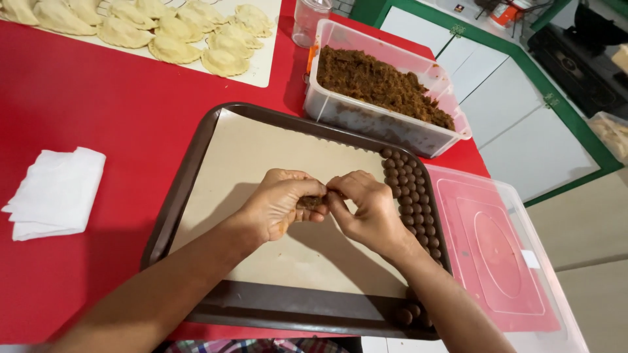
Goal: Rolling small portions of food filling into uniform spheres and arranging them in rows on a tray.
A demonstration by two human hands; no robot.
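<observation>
Left hand [278, 204] and right hand [367, 208] pinched brown filling lump [310, 202] between fingertips, above paper-lined tray [190, 171]. Lump looked soft, light, crumbly; best cupped gently from both sides.

The small brown lump of filling [309, 202] is mostly hidden between the fingertips of both hands. The pale folded pastries [171, 48] are cut by the top edge. The clear plastic lid [504, 255] runs out at the bottom edge. The dark appliance [582, 59] at top right is blurred.
</observation>
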